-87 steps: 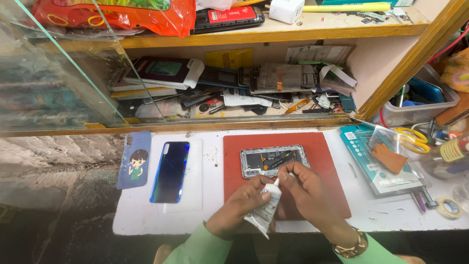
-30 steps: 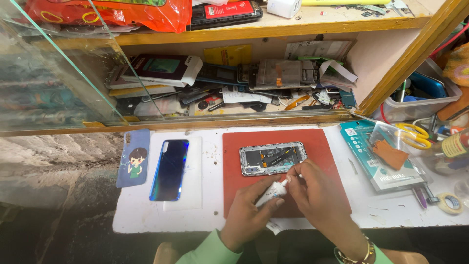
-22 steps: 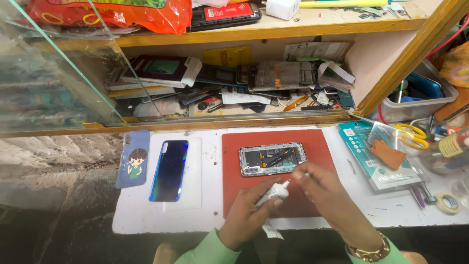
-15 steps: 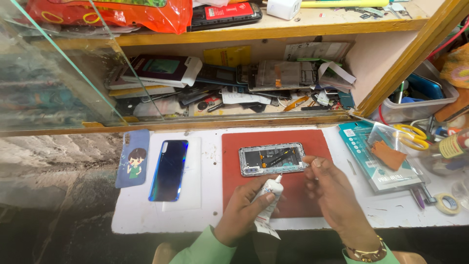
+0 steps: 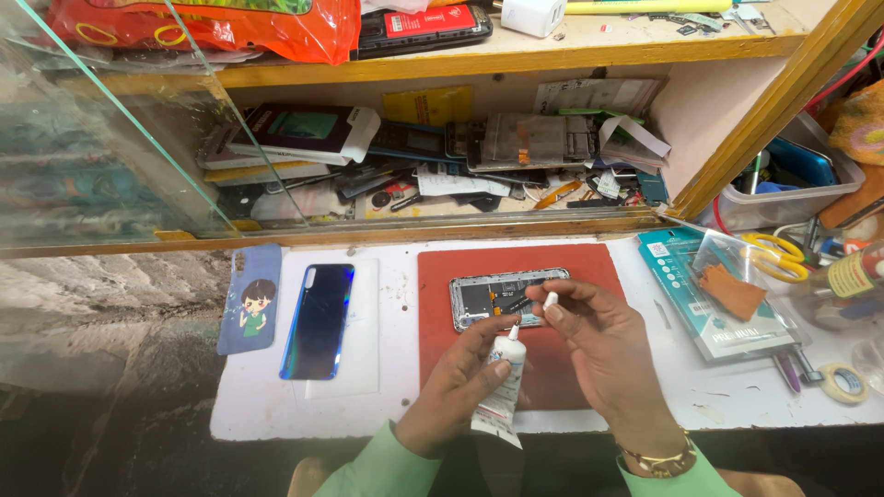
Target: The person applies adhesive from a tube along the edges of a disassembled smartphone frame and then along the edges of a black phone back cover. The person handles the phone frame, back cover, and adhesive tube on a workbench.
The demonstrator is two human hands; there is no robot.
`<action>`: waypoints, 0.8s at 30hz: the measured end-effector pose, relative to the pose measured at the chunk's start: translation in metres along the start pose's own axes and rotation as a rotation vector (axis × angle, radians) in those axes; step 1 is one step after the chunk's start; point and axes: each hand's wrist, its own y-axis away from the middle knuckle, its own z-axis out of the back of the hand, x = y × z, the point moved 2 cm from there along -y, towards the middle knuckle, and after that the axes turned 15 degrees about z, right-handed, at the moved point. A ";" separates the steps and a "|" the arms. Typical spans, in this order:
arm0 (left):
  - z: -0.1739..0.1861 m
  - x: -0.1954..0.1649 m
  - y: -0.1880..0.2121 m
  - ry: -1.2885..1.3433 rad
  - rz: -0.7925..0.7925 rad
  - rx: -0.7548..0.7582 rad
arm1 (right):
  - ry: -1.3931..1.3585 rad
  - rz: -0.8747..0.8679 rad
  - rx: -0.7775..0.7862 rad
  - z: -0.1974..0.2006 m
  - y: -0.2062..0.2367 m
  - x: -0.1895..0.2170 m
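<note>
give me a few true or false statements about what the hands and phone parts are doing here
1. The left hand holds a white glue tube. True.
2. The right hand pinches a small white cap in its fingertips. True.
3. The opened phone lies on the bare white tabletop. False: it lies on the red mat.
4. The glossy blue back cover lies to the right of the red mat. False: it lies to the left, beside a case with a cartoon figure.
5. Yellow-handled scissors lie at the right of the bench. True.
</note>
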 end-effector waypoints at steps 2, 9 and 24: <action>0.000 0.000 0.000 -0.028 -0.026 -0.006 | 0.012 -0.006 0.012 -0.004 0.000 -0.001; 0.003 0.000 -0.001 -0.113 -0.061 -0.008 | 0.056 -0.051 0.008 -0.013 0.000 0.000; 0.001 0.000 -0.002 -0.088 -0.053 -0.010 | 0.007 -0.132 -0.039 -0.012 -0.001 -0.005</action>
